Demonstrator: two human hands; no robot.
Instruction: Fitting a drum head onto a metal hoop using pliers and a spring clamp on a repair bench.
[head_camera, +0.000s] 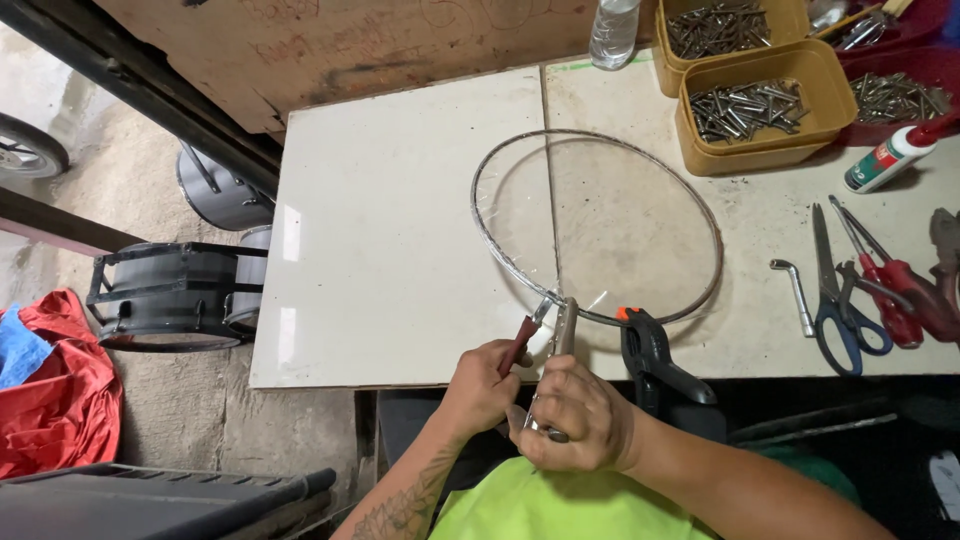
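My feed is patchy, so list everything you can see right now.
metal hoop with clear film: one, silver, centre of white table
spring clamp: one, black with orange tip, on the hoop's near edge
trays of metal pins: two, yellow, far right
glue bottle: one, white and red, right
scissors: one, blue handles, right
red-handled tools: right edge, number unclear
plastic bottle: one, clear, far edge
drums: black, on floor left
left hand: holds a red-handled tool
right hand: holds a metal tool

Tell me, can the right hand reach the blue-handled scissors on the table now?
Probably not at once: the right hand is busy gripping a tool at the hoop. The scissors lie unobstructed to its right.
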